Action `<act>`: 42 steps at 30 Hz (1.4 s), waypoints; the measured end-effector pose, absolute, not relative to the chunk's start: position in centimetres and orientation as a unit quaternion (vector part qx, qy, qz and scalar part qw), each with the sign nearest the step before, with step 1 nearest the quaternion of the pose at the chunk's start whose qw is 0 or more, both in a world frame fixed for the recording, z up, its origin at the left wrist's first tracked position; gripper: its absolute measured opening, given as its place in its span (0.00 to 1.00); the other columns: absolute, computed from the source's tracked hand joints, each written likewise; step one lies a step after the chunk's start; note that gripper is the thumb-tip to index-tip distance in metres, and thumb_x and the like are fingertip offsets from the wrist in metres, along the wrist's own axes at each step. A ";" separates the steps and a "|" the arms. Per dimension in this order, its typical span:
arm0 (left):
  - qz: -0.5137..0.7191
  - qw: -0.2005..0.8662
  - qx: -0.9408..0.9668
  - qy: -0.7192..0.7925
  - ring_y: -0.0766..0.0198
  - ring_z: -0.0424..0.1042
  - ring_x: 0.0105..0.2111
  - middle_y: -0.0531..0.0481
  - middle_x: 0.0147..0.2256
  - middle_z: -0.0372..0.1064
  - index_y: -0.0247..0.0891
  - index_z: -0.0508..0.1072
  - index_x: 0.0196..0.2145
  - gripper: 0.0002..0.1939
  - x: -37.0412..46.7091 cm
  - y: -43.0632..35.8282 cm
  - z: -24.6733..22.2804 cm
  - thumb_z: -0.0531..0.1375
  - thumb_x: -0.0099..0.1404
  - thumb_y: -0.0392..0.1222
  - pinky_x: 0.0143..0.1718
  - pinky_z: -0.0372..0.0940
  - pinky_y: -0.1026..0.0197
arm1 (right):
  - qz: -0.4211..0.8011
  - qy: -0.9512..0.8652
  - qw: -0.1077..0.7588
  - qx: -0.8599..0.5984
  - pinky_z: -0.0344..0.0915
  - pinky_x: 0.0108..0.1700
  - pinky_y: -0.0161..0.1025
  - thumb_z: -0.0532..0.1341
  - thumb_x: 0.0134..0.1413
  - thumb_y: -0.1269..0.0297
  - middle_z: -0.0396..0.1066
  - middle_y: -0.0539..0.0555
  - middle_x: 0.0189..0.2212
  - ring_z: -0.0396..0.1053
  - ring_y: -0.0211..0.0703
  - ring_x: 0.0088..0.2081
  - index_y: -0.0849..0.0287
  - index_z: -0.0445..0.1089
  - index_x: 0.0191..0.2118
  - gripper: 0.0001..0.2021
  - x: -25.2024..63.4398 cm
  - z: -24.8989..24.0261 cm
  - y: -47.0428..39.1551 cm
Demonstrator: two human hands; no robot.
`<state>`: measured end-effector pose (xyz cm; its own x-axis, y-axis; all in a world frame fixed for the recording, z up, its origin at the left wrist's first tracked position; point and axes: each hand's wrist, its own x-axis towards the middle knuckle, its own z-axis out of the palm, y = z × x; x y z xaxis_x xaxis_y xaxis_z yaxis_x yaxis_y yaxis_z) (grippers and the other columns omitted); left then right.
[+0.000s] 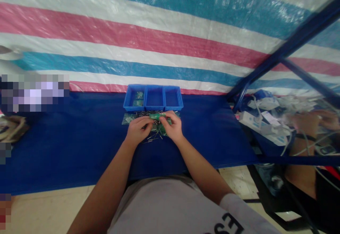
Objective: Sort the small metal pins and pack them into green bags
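Observation:
A small green plastic packet [156, 115] is stretched between my two hands, just in front of the blue bins. My left hand [137, 130] pinches its left end with closed fingers. At the other end, my right hand [173, 126] grips it between thumb and fingers. Under and around the hands lies a heap of thin metal pins [153, 139], mixed with more green, partly see-through packets. One clear packet [128, 118] lies beside my left hand. What the held packet contains is too small to make out.
Three joined blue bins [145, 107] stand at the back of the blue table [209, 131]; the left one holds small packets [138, 98]. Striped sheeting hangs behind. On the right are a blue metal frame [268, 65], a white power strip [261, 127], cables and another person's arm.

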<state>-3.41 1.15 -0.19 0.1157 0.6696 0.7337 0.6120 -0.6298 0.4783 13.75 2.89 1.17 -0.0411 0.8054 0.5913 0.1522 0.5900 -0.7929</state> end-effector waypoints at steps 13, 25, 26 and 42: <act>0.543 0.035 0.705 0.456 0.68 0.70 0.25 0.50 0.29 0.73 0.38 0.74 0.40 0.08 -3.7 0.7 0.4 0.59 0.64 0.39 0.31 0.67 0.64 | 0.275 -0.700 0.553 -0.359 0.67 0.45 0.47 0.64 0.56 0.65 0.75 0.54 0.35 0.71 0.45 0.39 0.53 0.76 0.34 0.03 13.7 1.8 2.7; 0.538 0.039 0.692 0.480 0.63 0.77 0.33 0.46 0.33 0.78 0.36 0.76 0.40 0.12 -3.9 0.4 0.3 0.54 0.67 0.43 0.36 0.71 0.63 | 0.272 -0.705 0.544 -0.365 0.68 0.43 0.44 0.65 0.54 0.65 0.76 0.53 0.33 0.71 0.43 0.36 0.51 0.78 0.40 0.07 13.7 1.6 2.7; 0.542 0.032 0.688 0.481 0.63 0.77 0.33 0.45 0.34 0.78 0.36 0.76 0.39 0.13 -3.9 0.4 0.4 0.54 0.67 0.44 0.36 0.71 0.63 | 0.268 -0.710 0.542 -0.360 0.68 0.45 0.45 0.65 0.53 0.66 0.76 0.54 0.36 0.72 0.44 0.39 0.51 0.77 0.40 0.08 13.7 1.7 2.7; 0.584 -0.015 0.659 0.473 0.70 0.71 0.23 0.51 0.32 0.75 0.38 0.72 0.41 0.11 -3.2 0.9 -0.1 0.63 0.60 0.40 0.28 0.68 0.65 | 0.303 -0.685 0.564 -0.348 0.69 0.32 0.38 0.64 0.56 0.64 0.75 0.53 0.32 0.70 0.38 0.29 0.55 0.76 0.36 0.04 13.3 1.8 2.7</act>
